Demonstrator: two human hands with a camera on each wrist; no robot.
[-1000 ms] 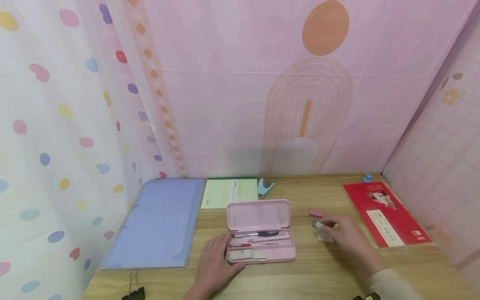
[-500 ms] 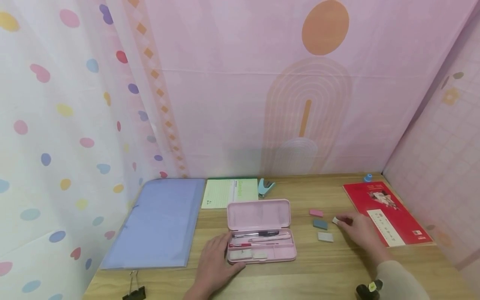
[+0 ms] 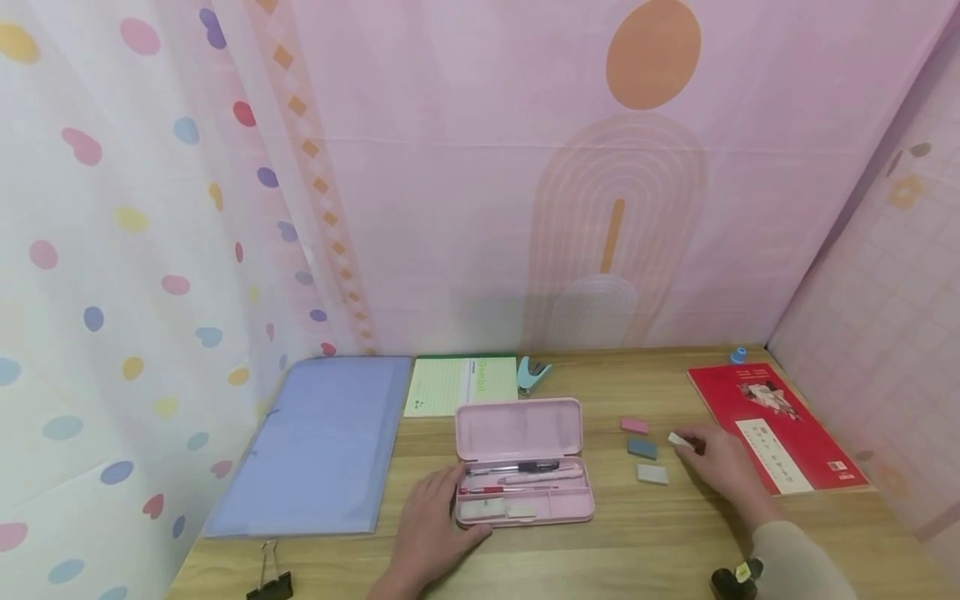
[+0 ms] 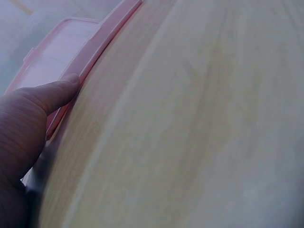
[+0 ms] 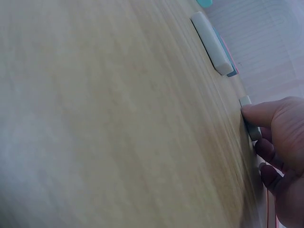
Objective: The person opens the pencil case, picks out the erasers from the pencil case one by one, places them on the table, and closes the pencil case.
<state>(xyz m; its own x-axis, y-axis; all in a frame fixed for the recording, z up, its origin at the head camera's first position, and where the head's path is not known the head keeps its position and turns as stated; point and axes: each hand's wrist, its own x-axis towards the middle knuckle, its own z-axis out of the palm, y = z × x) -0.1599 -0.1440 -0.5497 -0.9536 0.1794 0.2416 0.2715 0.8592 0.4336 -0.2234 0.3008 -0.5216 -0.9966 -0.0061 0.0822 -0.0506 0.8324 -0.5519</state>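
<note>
My right hand (image 3: 723, 462) pinches a small white eraser (image 3: 677, 440) between thumb and fingers, low over the table; in the right wrist view the thumb lies across this eraser (image 5: 246, 101). Just left of that hand lie a pink eraser (image 3: 633, 426), a blue-grey eraser (image 3: 642, 449) and a whitish eraser (image 3: 652, 475), in a column. A pink pencil case (image 3: 570, 506) stands with its lid up, holding several pens (image 3: 525, 478) and two pale erasers (image 3: 483, 508). My left hand (image 3: 429, 529) holds its left end, thumb (image 4: 64, 90) against the front wall.
A blue folder (image 3: 315, 450) lies at the left, with a black binder clip (image 3: 272, 587) before it. Behind the case are a green notepad (image 3: 442, 387) and a light-blue stapler (image 3: 531, 377). A red booklet (image 3: 761, 400) and a small blue object (image 3: 738, 356) are at the right.
My right hand has moved right, away from the whitish and blue-grey erasers it partly covered, carrying the small white eraser toward the red booklet. My left hand stays at the case.
</note>
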